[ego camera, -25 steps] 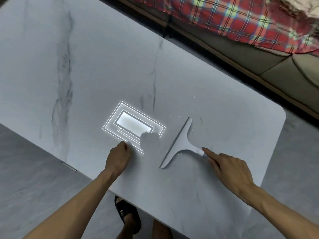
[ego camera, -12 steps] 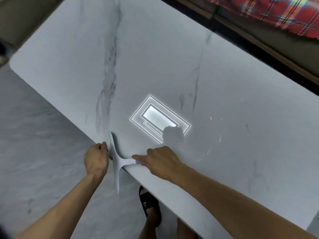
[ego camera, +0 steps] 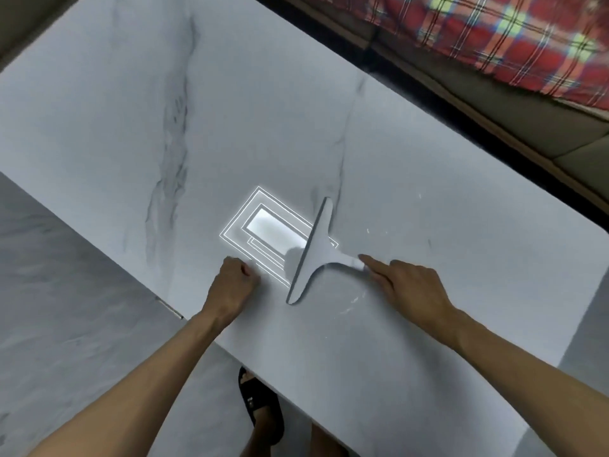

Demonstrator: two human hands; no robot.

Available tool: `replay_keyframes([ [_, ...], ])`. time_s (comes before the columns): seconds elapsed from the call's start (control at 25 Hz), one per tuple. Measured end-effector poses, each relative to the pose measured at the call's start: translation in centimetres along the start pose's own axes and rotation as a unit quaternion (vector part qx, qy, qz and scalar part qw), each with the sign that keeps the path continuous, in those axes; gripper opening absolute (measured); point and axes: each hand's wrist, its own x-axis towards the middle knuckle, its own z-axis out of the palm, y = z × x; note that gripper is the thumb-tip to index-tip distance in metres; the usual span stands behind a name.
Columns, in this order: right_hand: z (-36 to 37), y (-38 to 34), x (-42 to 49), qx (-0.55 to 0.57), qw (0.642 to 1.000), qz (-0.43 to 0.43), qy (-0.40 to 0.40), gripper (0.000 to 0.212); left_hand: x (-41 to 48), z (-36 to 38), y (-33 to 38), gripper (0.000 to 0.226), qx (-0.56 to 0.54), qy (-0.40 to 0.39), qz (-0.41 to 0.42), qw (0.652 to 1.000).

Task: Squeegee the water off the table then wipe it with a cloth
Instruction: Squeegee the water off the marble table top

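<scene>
1. Table point(ego camera: 99, 127): smooth, glossy white slab with a marble look, grey veins and a rounded right corner. A ceiling light reflection point(ego camera: 263, 232) shows on it as nested bright rectangles.
2. Squeegee point(ego camera: 316, 255): flat pale grey T-shape lying on the table near the near edge, partly over the reflection. The blade's long axis runs near to far, with the far end tipped slightly right. The short handle points right.
3. Right hand point(ego camera: 412, 288): grips the handle end with the index finger stretched along it and the others curled.
4. Left hand point(ego camera: 230, 285): closed fist resting on the table just left of the blade, nothing visible in it.
5. Thin water streaks point(ego camera: 356, 298) lie right of the blade.
6. Black sandal point(ego camera: 260, 404) below the near edge has a small white mark, too small to read.
7. Red plaid blanket point(ego camera: 494, 37) at far right.
</scene>
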Motion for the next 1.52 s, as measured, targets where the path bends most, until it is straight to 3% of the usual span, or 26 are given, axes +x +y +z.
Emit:
replay_keyframes([
  [0.28, -3.1, 8.2, -8.5, -0.011, 0.99, 0.138, -0.016, 0.043, 1.3, 7.2, 7.1, 0.033, 0.028, -0.065, 0.076, 0.995],
  [0.52, -4.9, 7.8, 1.2, 0.081, 0.99, 0.107, 0.054, 0.042, 2.4, 10.5, 8.8, 0.015, 0.109, -0.124, 0.054, 0.985],
  [0.6, -4.3, 7.7, 3.2, 0.114, 0.988, 0.098, 0.037, 0.044, 2.5, 10.7, 9.3, 0.01, 0.138, -0.123, 0.05, 0.981],
  [0.76, -2.8, 10.0, -1.5, 0.1, 0.985, 0.138, -0.016, 0.046, 2.3, 10.9, 10.5, 0.03, 0.17, -0.066, 0.044, 0.982],
  [0.88, -3.9, 11.6, -7.0, 0.047, 0.984, 0.158, -0.073, 0.047, 2.0, 11.6, 11.3, 0.026, 0.181, -0.052, 0.095, 0.977],
  [0.96, -5.8, 12.9, -7.1, 0.064, 0.982, 0.161, -0.068, 0.046, 2.3, 12.4, 12.1, 0.026, 0.174, -0.059, 0.127, 0.975],
  [1.16, -9.6, 16.1, 2.8, 0.189, 0.96, 0.197, 0.067, 0.044, 2.9, 14.4, 14.6, 0.042, 0.167, -0.095, 0.091, 0.977],
  [1.32, -9.6, 16.9, 8.0, 0.202, 0.946, 0.244, 0.067, 0.04, 3.4, 15.0, 15.7, 0.055, 0.184, -0.124, 0.046, 0.974],
  [1.52, -6.2, 15.6, 0.9, 0.159, 0.954, 0.255, 0.012, 0.046, 3.9, 15.1, 16.1, 0.057, 0.202, -0.139, 0.025, 0.969],
])
